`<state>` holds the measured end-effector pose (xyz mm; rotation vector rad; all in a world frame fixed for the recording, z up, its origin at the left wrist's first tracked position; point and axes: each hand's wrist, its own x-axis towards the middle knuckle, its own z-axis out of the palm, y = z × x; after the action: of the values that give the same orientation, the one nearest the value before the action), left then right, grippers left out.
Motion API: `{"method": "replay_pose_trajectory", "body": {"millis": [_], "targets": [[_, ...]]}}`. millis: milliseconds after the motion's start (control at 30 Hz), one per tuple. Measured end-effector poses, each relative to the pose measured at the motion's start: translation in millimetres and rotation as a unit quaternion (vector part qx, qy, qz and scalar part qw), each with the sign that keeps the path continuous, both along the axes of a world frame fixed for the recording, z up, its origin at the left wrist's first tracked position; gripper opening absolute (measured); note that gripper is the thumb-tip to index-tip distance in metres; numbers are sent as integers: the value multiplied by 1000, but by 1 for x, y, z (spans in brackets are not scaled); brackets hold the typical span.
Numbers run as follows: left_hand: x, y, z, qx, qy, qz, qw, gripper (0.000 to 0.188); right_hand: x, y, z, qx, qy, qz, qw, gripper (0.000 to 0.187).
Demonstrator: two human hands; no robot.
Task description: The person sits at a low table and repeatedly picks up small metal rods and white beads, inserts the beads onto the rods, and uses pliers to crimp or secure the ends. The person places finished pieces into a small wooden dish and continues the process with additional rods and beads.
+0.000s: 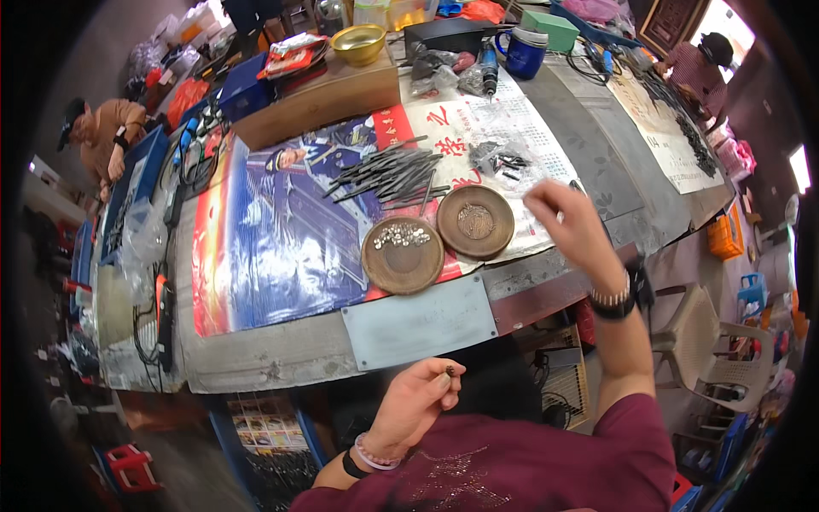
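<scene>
Close to my body, below the table's front edge, my left hand (411, 403) pinches a small dark piece (450, 371) between thumb and fingertips. Over the table my right hand (573, 224) is raised just right of two round brown wooden dishes, its fingers curled together; whatever they hold, if anything, is hidden. The left dish (405, 275) carries small shiny silvery bits, and the right dish (486, 247) has a heap of fine thin metal pieces. Behind them lies a pile of dark slender rods (388, 175). A clear plastic bag (503, 162) with short dark pieces is beside it.
A pale flat plate (418, 322) lies at the table's front edge. Posters cover the tabletop. Farther back are a wooden box (320, 107), a brass-coloured bowl (358, 44), a rotary tool (489, 68) and a blue mug (523, 53). Two people work at the sides; a plastic chair (695, 341) stands right.
</scene>
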<state>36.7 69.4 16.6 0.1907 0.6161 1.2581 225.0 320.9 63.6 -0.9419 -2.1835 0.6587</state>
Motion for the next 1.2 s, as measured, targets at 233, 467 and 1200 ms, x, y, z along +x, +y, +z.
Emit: {"method": "replay_pose_trajectory", "body": {"millis": [233,467,1200], "targets": [[0,9,-7,-1,-23,-14,1000,21,-16,108,-50,115,-291,-11,950,7],[-10,8,-9,-27,10,-13,999,17,-35,119,-59,160,-396,35,904,16],[-5,-41,-13,-13,4,-9,1000,16,-22,-173,-64,-629,287,171,702,16]]}}
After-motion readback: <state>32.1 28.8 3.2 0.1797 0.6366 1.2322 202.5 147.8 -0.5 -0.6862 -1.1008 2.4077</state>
